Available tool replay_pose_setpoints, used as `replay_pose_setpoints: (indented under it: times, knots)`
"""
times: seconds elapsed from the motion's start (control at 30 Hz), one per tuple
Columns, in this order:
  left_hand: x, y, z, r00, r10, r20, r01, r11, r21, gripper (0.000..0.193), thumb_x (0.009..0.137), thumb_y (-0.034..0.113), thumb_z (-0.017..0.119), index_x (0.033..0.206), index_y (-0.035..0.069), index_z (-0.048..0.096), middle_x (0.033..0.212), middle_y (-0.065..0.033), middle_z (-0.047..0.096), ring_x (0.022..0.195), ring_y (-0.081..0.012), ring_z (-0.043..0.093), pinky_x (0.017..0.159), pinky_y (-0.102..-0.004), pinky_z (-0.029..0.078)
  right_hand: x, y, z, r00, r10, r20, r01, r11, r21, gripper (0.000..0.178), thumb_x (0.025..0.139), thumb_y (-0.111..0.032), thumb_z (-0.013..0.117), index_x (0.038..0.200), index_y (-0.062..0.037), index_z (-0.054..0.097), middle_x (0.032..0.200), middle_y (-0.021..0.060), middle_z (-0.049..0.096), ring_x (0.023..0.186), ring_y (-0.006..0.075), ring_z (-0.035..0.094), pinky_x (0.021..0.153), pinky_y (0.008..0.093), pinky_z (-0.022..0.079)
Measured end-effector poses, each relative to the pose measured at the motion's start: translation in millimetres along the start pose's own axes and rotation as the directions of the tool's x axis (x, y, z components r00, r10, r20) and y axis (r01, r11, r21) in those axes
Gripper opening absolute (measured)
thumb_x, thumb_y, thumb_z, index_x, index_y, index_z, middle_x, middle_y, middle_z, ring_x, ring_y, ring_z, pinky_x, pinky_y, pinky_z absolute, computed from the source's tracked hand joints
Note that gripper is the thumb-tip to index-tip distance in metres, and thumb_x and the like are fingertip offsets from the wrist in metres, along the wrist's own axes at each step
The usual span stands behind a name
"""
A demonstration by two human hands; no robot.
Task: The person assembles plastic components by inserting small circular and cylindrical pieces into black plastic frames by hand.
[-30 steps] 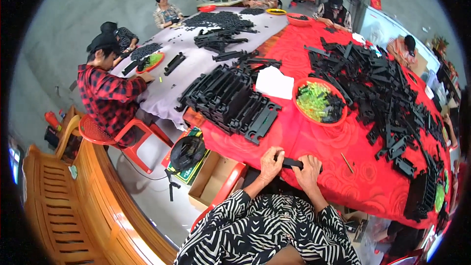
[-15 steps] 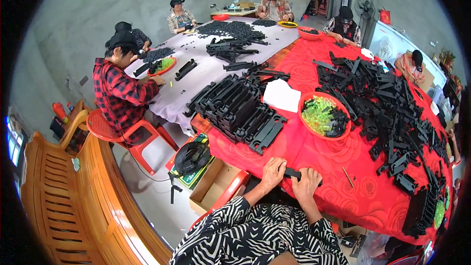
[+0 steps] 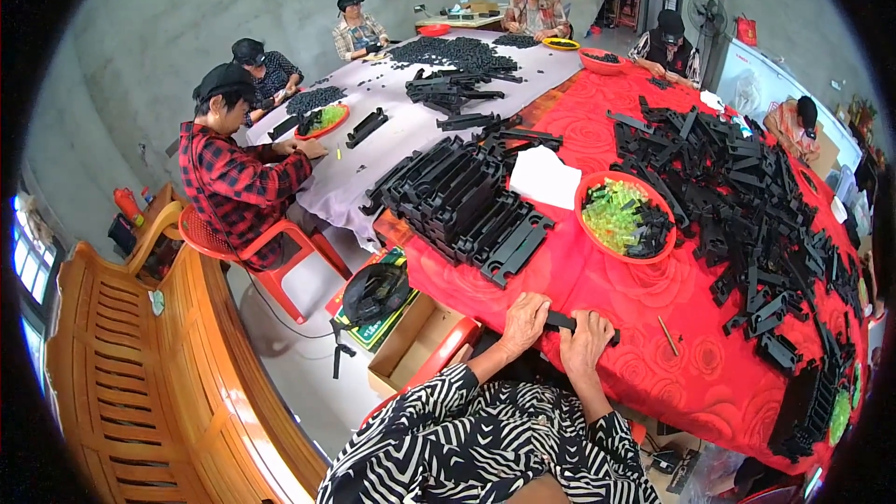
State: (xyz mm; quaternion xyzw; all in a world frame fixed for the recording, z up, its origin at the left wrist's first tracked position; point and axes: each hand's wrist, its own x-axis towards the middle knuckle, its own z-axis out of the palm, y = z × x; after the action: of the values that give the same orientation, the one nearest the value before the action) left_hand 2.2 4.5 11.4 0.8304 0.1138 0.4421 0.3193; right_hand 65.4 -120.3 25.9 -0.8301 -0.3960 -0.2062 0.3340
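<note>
At the near edge of the red-covered table, my left hand (image 3: 526, 319) and my right hand (image 3: 587, 338) are both closed on one long black plastic part (image 3: 561, 321). My left hand grips its left end. My right hand wraps over it farther right, and a short dark end shows beyond my fingers. Just past my hands stands a stacked pile of similar black parts (image 3: 457, 201). An orange-red bowl (image 3: 627, 259) to the right of the pile holds yellow-green pieces (image 3: 611, 210) and small black pieces.
A white paper (image 3: 544, 177) lies beside the pile. Loose black parts (image 3: 737, 196) cover the table's right side, near a thin stick (image 3: 668, 336). Co-workers sit around the table, one in a red checked shirt (image 3: 233, 173) at left. An open cardboard box (image 3: 415, 341) stands below the edge.
The whole view has shifted slightly. Both my hands stay on the black part, with little visible change in grip. A co-worker at the far left sits with the head more in sight.
</note>
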Motion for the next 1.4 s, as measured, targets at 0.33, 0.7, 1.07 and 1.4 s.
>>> replay_pose_setpoints:
  times: [0.33,0.7,1.07,1.4]
  knots:
    - [1.3,2.7,-1.3,1.000,-0.007,0.011,0.007,1.000,0.008,0.007,0.079,0.006,0.053,0.073,0.001,0.052,0.069,-0.0135,0.051,0.069,-0.0323,0.050,0.065,-0.0385,0.041,4.4,4.6,5.5,1.000,-0.022,0.013,0.021,0.997,0.080,0.019,0.068,-0.013,0.057,0.085,-0.0058,0.053,0.080,0.0131,0.049,0.083,0.0310,0.047,0.079,0.0423,0.033]
    - [1.4,-1.3,2.0,0.997,-0.069,0.016,0.069,0.997,0.022,0.010,0.079,0.007,0.052,0.072,0.002,0.048,0.068,-0.0150,0.049,0.069,-0.0343,0.049,0.064,-0.0406,0.040,9.9,0.7,5.5,0.996,0.053,0.077,-0.060,0.993,0.098,0.018,0.062,-0.007,0.062,0.079,-0.0087,0.056,0.077,0.0091,0.052,0.081,0.0287,0.049,0.076,0.0404,0.033]
    - [-2.3,1.5,4.7,0.998,-0.050,-0.046,0.049,0.999,-0.018,0.010,0.078,0.006,0.053,0.071,0.002,0.048,0.067,-0.0146,0.048,0.066,-0.0344,0.048,0.064,-0.0401,0.039,2.7,5.1,8.2,0.998,-0.063,-0.006,0.064,0.995,0.073,0.019,0.066,-0.010,0.058,0.085,-0.0066,0.056,0.079,0.0107,0.051,0.082,0.0290,0.048,0.079,0.0408,0.033]
    - [-0.5,-0.7,2.8,0.991,-0.131,-0.005,0.131,0.991,-0.010,0.014,0.081,0.013,0.052,0.073,0.001,0.051,0.067,-0.0146,0.048,0.068,-0.0330,0.049,0.062,-0.0403,0.040,3.2,8.3,14.0,0.995,-0.094,0.026,0.092,0.993,0.068,0.020,0.071,-0.015,0.054,0.088,-0.0051,0.058,0.081,0.0125,0.054,0.083,0.0293,0.049,0.081,0.0411,0.032]
